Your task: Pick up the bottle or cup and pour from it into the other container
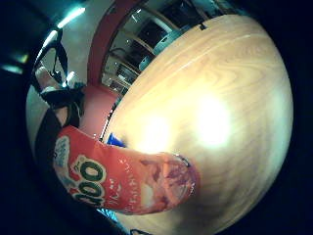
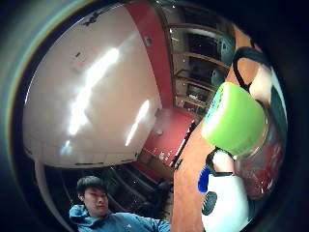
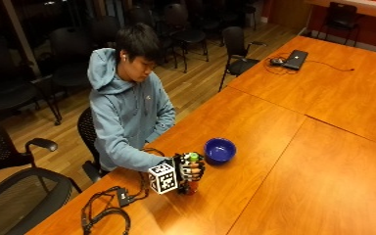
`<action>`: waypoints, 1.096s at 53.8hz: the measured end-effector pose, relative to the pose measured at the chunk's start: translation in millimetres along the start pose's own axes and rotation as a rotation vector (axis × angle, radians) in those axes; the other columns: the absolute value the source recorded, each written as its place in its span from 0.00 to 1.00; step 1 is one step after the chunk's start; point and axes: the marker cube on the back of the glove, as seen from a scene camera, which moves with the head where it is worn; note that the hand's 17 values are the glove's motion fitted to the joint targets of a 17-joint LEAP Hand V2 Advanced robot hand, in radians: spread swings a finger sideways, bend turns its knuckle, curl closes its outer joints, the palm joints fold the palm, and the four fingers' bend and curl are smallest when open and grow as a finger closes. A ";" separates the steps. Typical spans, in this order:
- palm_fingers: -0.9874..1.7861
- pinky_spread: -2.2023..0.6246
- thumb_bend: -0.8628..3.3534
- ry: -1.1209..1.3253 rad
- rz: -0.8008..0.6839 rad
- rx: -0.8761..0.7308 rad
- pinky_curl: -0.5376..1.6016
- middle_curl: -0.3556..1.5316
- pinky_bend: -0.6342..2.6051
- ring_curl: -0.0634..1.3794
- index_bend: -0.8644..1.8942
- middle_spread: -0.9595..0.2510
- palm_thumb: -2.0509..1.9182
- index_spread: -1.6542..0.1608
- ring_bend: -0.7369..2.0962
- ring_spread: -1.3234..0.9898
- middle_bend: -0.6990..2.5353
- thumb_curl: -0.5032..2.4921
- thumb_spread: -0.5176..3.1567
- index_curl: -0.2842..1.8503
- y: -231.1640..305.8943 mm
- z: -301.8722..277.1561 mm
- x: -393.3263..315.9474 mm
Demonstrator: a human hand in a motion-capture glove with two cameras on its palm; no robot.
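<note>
a person in a grey-blue hoodie [image 3: 126, 117] sits at a long wooden table [image 3: 286, 161], and everything here is placed from the blue bowl [image 3: 219, 150] that stands on it near the person's edge.

on the side of the bowl toward the near end of the table, just beside it but not touching, the gloved right hand [image 3: 189, 171] is wrapped around a bottle [image 3: 190, 172] with a green cap [image 3: 192, 157]. the fingers are curled round the bottle's body, so the hand is clamped on it. the bottle stands roughly upright; whether its base touches the wood or hangs just above it cannot be told from the outside view.

in the little finger side palm view the bottle [image 1: 122, 183] fills much of the frame, its red-orange label [image 1: 90, 176] with large printed letters close to the palm, and the table's wood [image 1: 215, 98] spreads out beyond it. a sliver of the blue bowl [image 1: 115, 140] peeks past the label. in the thumb side palm view the green cap [image 2: 234, 118] is close up, with a fingertip [image 2: 223, 162] beside the bottle's neck and the clear bottle wall [image 2: 260, 164] below the cap.

well past the bowl, on the far part of the table, lies a dark laptop [image 3: 296, 59] with a cable.
</note>
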 end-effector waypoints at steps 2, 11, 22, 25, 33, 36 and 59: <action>0.80 0.70 0.20 0.014 0.068 -0.081 0.41 0.43 0.38 0.34 0.38 0.75 0.78 0.87 0.45 0.50 0.31 0.37 0.22 0.33 6.2 2.2 -6.4; 0.80 0.70 0.20 0.117 0.023 -0.225 0.42 0.44 0.38 0.35 0.38 0.76 0.78 0.87 0.45 0.50 0.31 0.38 0.22 0.34 1.7 21.6 -37.7; 0.81 0.70 0.20 0.382 -0.089 -0.386 0.43 0.45 0.37 0.36 0.38 0.75 0.78 0.87 0.45 0.50 0.31 0.39 0.21 0.35 -5.9 51.9 -72.0; 0.81 0.70 0.20 0.462 -0.094 -0.424 0.43 0.45 0.37 0.36 0.38 0.75 0.78 0.87 0.44 0.50 0.31 0.39 0.21 0.35 -6.4 61.1 -81.1; 0.81 0.70 0.20 0.727 -0.119 -0.578 0.43 0.46 0.37 0.36 0.38 0.76 0.78 0.87 0.44 0.50 0.31 0.39 0.21 0.36 4.3 96.1 -106.3; 0.81 0.70 0.20 0.868 -0.182 -0.635 0.43 0.46 0.37 0.37 0.38 0.76 0.78 0.87 0.44 0.50 0.31 0.39 0.21 0.36 -0.9 106.8 -116.0; 0.82 0.69 0.19 1.819 -0.840 -1.050 0.44 0.46 0.36 0.37 0.38 0.75 0.77 0.87 0.44 0.50 0.31 0.40 0.19 0.37 51.3 211.1 -136.7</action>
